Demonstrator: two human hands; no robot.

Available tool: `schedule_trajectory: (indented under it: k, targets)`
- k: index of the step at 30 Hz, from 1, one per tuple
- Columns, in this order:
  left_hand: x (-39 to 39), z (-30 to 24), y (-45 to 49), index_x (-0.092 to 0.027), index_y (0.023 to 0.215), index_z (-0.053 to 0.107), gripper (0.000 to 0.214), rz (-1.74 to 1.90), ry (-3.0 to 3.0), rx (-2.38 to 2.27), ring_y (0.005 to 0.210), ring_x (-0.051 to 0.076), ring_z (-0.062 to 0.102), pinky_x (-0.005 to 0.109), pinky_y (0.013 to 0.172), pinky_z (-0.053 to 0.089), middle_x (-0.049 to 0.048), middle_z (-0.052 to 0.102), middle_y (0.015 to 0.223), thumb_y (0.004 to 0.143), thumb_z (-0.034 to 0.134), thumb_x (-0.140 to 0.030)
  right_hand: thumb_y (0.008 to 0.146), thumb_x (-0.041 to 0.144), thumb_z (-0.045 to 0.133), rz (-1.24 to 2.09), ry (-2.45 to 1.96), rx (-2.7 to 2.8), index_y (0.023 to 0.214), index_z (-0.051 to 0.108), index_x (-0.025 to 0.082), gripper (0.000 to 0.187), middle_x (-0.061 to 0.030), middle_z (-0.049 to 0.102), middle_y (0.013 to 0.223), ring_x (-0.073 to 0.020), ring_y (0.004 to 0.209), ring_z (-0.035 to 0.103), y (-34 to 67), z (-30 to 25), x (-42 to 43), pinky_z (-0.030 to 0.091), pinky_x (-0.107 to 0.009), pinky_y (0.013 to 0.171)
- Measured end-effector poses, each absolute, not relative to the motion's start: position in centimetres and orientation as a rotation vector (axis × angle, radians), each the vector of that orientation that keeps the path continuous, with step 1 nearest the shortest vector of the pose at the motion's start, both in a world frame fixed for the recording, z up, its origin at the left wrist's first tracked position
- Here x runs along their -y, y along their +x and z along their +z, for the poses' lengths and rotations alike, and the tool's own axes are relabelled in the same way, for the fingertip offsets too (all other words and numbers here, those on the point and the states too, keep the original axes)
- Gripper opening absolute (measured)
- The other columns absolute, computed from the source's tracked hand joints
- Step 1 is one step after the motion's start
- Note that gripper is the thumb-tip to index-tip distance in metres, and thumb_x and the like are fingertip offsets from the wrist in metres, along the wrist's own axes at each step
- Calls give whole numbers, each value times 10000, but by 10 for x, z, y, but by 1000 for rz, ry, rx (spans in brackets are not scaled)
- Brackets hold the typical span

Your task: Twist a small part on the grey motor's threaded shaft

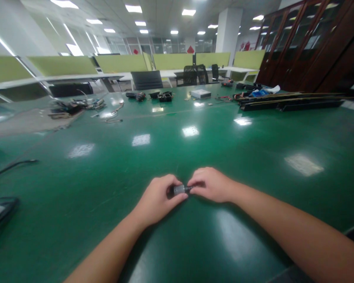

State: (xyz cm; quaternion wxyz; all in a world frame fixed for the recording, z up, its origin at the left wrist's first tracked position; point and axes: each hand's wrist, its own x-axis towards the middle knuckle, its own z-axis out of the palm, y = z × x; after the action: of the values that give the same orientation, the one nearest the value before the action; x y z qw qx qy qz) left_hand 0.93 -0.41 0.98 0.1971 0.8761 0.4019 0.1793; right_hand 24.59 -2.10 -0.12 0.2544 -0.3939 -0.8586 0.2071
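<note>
A small see-through grey cylinder (pixel 179 190) with a narrow black end (pixel 187 189) lies crosswise just above the green table (pixel 112 220); its exact kind is too small to make out. My left hand (pixel 157 200) is closed round the cylinder, thumb in front and fingers behind. From the other side my right hand (pixel 211 184) pinches the black end between thumb and forefinger. The two hands almost meet, low in the middle of the head view. Fingers hide part of the cylinder's left end.
At the left edge are a black cable (pixel 13 167) and a dark-framed flat object (pixel 2 214). Across the table's far side lie a pile of parts (pixel 76 106), black pieces (pixel 164 96), a white box (pixel 200 93) and long dark bars (pixel 292 102). Office chairs (pixel 147 80) stand beyond.
</note>
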Motion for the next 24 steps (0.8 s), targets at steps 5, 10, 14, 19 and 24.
schedule_trajectory:
  k: [5, 10, 14, 19, 24]
  targets:
    - [6, 8, 11, -209, 931, 685, 238, 528, 2427, -1163, 731, 186, 583, 289, 663, 403, 1, 663, 813, 801, 763, -392, 899, 249, 698, 544, -1056, 2344, 1016, 768, 170, 157, -51, 729, 922, -176, 864, 633, 237, -6, 20, 448, -293, 800]
    - [7, 10, 12, -221, 993, 692, 308, 536, 2419, -1122, 722, 175, 589, 285, 666, 417, -7, 676, 838, 760, 803, -390, 855, 202, 726, 532, -1069, 2347, 1013, 768, 170, 166, -45, 728, 929, -175, 863, 631, 241, -6, 20, 445, -285, 791]
    - [6, 10, 10, -225, 1015, 701, 286, 540, 2407, -1094, 731, 168, 597, 285, 680, 428, -7, 683, 849, 815, 754, -423, 862, 194, 717, 550, -1065, 2341, 1017, 767, 168, 164, -41, 723, 914, -163, 840, 626, 242, -5, 22, 443, -272, 772]
    - [4, 9, 9, -222, 934, 721, 189, 539, 2420, -1065, 724, 162, 602, 281, 684, 427, -5, 691, 825, 857, 710, -393, 863, 206, 719, 525, -1062, 2349, 1005, 766, 168, 154, -40, 718, 905, -163, 833, 618, 240, -4, 22, 433, -274, 766]
    - [4, 8, 9, -216, 912, 720, 195, 542, 2416, -1075, 719, 162, 599, 276, 670, 421, -4, 693, 813, 826, 739, -389, 862, 211, 718, 510, -1042, 2364, 990, 763, 166, 144, -38, 718, 892, -164, 829, 616, 240, -4, 22, 428, -281, 769]
